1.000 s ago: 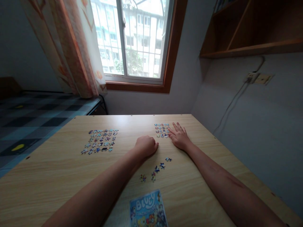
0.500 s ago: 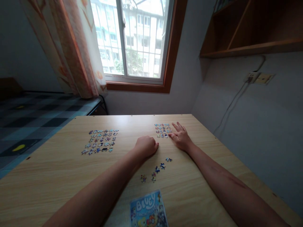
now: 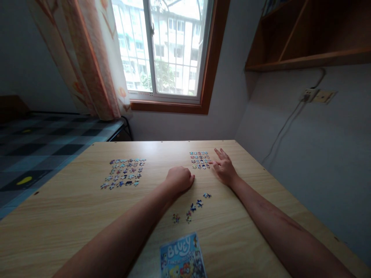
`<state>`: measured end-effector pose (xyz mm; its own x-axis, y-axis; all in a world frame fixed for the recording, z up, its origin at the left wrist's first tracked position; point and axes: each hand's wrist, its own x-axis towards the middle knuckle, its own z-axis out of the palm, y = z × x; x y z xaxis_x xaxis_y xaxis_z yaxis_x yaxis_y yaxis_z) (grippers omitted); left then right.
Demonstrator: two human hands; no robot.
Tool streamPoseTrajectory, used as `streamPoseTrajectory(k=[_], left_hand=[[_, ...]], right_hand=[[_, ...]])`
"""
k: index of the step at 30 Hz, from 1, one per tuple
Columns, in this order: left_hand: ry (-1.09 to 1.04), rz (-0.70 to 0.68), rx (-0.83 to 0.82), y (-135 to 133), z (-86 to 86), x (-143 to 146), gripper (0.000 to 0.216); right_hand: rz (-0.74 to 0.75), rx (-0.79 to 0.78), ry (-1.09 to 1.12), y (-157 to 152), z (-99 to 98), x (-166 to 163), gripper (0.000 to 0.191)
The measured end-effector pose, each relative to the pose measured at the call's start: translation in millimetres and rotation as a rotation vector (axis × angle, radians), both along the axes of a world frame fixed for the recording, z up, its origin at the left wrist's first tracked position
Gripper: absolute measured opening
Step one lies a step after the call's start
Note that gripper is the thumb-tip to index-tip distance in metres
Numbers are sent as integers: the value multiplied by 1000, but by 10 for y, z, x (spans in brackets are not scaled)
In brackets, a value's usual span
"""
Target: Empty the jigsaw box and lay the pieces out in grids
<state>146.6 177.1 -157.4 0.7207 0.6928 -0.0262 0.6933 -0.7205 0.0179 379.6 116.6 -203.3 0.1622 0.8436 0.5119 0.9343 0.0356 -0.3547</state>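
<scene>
My left hand (image 3: 180, 179) rests as a loose fist on the wooden table (image 3: 72, 216), knuckles down, with nothing visible in it. My right hand (image 3: 224, 166) lies with fingers stretched out just right of a small grid of puzzle pieces (image 3: 199, 160); its thumb and forefinger tips touch the grid's right edge. A larger grid of puzzle pieces (image 3: 124, 173) lies at the left. Several loose pieces (image 3: 191, 207) are scattered between my forearms. A blue "Bluey" puzzle picture card (image 3: 182, 258) lies at the near edge.
A window (image 3: 164, 48) with a curtain (image 3: 87, 58) is behind the table. A wooden shelf (image 3: 307, 34) hangs on the right wall above a socket (image 3: 307, 94) with a cable. A bed with a checked cover (image 3: 43, 143) stands at the left.
My right hand has drawn slightly right and away from the small grid's lower corner, fingers lifting a little. The left fist has stayed put.
</scene>
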Motion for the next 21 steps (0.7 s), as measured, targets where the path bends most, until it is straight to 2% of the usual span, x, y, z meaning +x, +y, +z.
streamPoseTrajectory(k=[8,16,21], left_hand=[[5,4,7,-20,23,3,52],[-4,7,-1,-7,-1,10,51],[-8,8,-7,-11,9,7,51]], right_hand=[[18,-116,-38,0,16,-53,31],[8,-109,-55,-18,46,-49,36],[43,-216,-113,-19,40,-109,41]])
